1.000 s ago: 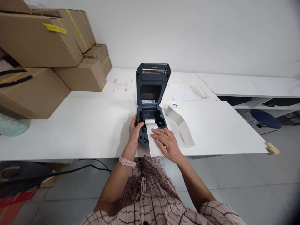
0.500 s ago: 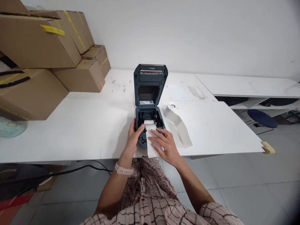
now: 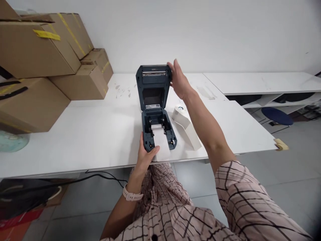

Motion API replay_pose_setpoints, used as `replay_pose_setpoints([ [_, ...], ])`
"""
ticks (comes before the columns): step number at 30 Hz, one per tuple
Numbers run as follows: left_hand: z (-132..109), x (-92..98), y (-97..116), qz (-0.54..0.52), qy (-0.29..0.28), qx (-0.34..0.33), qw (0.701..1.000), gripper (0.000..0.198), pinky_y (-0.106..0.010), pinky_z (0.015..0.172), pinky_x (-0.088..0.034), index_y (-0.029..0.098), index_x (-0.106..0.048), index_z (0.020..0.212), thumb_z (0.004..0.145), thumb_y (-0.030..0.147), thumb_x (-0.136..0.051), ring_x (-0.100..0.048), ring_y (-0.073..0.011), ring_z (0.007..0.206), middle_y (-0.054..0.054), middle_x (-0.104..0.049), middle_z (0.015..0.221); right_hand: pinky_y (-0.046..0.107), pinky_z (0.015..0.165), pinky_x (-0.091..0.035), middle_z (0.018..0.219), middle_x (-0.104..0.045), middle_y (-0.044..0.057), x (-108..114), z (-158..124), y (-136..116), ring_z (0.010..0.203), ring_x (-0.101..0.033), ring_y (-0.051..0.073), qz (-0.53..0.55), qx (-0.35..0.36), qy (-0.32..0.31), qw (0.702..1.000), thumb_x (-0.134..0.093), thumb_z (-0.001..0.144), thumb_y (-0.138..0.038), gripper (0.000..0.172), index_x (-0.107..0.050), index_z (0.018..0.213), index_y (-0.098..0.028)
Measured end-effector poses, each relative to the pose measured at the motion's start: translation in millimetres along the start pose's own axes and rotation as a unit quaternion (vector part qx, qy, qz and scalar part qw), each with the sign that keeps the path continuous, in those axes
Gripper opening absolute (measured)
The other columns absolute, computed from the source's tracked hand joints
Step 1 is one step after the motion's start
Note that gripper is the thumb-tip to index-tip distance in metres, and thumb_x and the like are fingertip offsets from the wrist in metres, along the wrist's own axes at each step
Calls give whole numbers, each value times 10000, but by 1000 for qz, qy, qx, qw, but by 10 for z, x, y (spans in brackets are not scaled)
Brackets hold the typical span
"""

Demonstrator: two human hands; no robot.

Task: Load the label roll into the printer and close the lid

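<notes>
A dark blue label printer (image 3: pixel 173 135) stands near the table's front edge with its lid (image 3: pixel 153 83) raised. Inside sits a small white paper roll (image 3: pixel 156 126), and its strip (image 3: pixel 162 142) runs forward over the front of the printer. My left hand (image 3: pixel 145 155) grips the front left corner, its thumb resting on the strip's left edge. Up at the lid's top right edge, my right hand (image 3: pixel 179 80) has hold of it, some fingers hidden behind. To the right of the printer lies another white label roll (image 3: pixel 180 109) with a long loose strip (image 3: pixel 192 134) trailing forward.
Cardboard boxes (image 3: pixel 37 50) are stacked on the left of the white table (image 3: pixel 100 134). A pale green translucent container (image 3: pixel 12 142) is at the left edge. Black cables (image 3: pixel 100 175) hang below. A blue stool (image 3: pixel 277 115) stands at the right, beyond a wooden block (image 3: pixel 281 144) on the table corner.
My right hand has left the paper strip and risen to the lid's top right edge. My left hand has slid toward the printer's front corner, its thumb now on the strip.
</notes>
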State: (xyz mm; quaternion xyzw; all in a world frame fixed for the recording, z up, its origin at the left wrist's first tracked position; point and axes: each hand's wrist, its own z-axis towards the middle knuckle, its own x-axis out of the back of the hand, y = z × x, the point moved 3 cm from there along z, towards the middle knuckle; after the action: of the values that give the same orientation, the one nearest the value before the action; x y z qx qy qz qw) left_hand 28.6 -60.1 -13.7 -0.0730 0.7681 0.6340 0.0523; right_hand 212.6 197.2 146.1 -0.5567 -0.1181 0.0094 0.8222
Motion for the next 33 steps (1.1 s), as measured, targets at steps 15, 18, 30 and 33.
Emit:
replay_pose_setpoints([
  [15, 169, 124, 314, 25, 46, -56, 997, 1018, -465, 1279, -250, 373, -142, 1645, 835, 606, -715, -86, -329, 1609, -33, -65, 1756, 569, 1207, -402, 1647, -396, 62, -500, -2484, 392, 1524, -375, 310, -38, -85, 94, 991, -663, 913, -554, 749, -352, 1564, -355],
  [18, 181, 18, 309, 7, 3, -20, 1000, 1023, -447, 1230, -373, 319, -189, 1642, 820, 506, -769, -286, -350, 1558, -82, -265, 1710, 562, 1138, -488, 1655, -387, 83, -577, -2559, 659, 1472, -460, 314, 81, -177, 63, 979, -600, 930, -591, 791, -288, 1604, -320],
  [30, -54, 37, 166, 97, 187, -175, 962, 598, -374, 1067, -457, 257, -560, 1335, 818, 490, -750, -559, -267, 1273, -97, -592, 1383, 529, 1115, -512, 1610, -460, 94, -567, -2508, 663, 1435, -505, 310, 41, -147, 44, 987, -568, 950, -521, 735, -321, 1601, -286],
  [33, -416, 48, 1, 142, 277, -211, 927, 289, -288, 764, -485, 231, -609, 806, 908, 501, -624, -562, -162, 764, -10, -597, 786, 526, 1146, -485, 1621, -448, 69, -572, -2513, 656, 1459, -478, 294, 38, -146, 46, 987, -551, 962, -514, 717, -321, 1602, -287],
])
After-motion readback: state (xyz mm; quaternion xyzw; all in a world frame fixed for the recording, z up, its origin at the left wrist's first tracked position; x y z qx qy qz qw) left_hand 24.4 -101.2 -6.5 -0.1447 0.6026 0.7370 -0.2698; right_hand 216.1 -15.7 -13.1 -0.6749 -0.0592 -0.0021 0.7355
